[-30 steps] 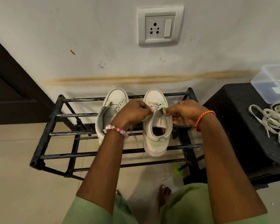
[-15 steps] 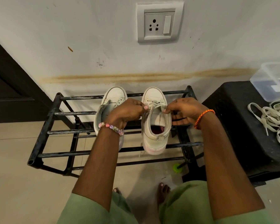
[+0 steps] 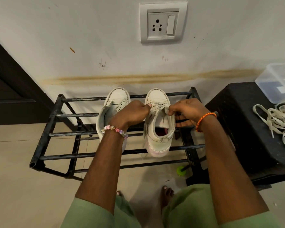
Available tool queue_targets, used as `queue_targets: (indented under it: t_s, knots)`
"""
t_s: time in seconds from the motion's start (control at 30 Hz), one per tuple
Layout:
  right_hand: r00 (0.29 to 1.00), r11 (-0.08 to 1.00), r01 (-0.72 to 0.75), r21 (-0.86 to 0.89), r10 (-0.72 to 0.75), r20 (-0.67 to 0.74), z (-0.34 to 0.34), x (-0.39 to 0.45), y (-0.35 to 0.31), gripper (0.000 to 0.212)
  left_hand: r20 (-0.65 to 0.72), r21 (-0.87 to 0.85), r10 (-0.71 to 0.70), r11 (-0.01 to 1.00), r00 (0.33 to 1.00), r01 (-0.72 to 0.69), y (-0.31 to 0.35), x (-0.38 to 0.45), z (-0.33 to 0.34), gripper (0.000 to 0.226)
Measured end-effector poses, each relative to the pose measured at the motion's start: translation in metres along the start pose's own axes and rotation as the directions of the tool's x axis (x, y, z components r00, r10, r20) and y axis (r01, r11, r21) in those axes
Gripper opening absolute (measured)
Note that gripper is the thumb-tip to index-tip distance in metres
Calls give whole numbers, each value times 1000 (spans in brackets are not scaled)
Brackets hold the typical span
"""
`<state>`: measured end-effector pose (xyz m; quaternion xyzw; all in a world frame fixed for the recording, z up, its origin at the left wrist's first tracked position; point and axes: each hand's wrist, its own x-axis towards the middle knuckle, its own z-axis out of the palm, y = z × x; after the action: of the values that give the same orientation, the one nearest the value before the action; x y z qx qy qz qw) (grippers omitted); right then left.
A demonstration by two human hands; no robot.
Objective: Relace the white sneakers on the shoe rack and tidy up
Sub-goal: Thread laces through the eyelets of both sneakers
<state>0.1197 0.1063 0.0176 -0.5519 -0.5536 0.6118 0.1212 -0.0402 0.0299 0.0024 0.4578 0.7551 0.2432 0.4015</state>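
On the shoe rack (image 3: 69, 115), both hands (image 3: 133, 111) (image 3: 186, 109) have moved up, pinching the lace (image 3: 158, 105) of the right sneaker (image 3: 157, 143), so relacing continues.

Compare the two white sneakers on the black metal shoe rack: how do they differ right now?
The right white sneaker has lace crossing its front eyelets; the left white sneaker shows bare eyelets. Both hands work at the right one, left hand and right hand pinching at its lacing, while the left one is untouched. Both stand toes to the wall on the black metal shoe rack.
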Motion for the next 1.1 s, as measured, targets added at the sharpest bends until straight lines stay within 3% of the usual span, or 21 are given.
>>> queue_targets:
  t_s: [0.1,0.17,0.27,0.33,0.4,0.53,0.8,0.9,0.97,1.03,1.1]
  knots:
    - [1000,1000,15,-24,-15,-12,1,1,1,9,-26,-94,-1,996,1000,-1,1,-2,-2,49]
    - [999,991,42,-130,-46,-29,3,4,1,14,-22,-168,-3,986,1000,-1,2,-4,-4,49]
    - [992,931,90,-354,-116,-54,4,6,2,22,48,-93,-29,995,998,33,3,-5,-4,62]
    - [990,918,99,-384,-131,-59,5,6,2,26,55,-88,-40,995,998,44,3,-5,-4,64]
    - [990,919,103,-380,-133,-54,6,7,3,28,7,-91,-39,995,999,39,1,-4,-2,58]
    - [988,894,120,-431,-152,-41,6,8,5,28,-197,52,53,998,979,-43,-7,2,7,21]
    - [978,831,179,-526,-207,5,4,6,3,27,-194,57,59,997,979,-49,-7,3,3,13]
    - [955,760,245,-602,-296,15,5,-6,-7,22,-194,-287,-22,957,981,-35,3,-1,-5,13]
    - [926,752,330,-571,-374,43,6,-15,-17,13,-173,-560,-28,825,985,-74,14,-9,-18,18]
    - [900,769,425,-477,-413,136,11,-22,-26,10,-141,-696,46,706,989,-132,25,-19,-30,16]
    - [869,773,495,-396,-445,217,23,-27,-30,20,-122,-765,137,618,983,-181,34,-29,-38,17]
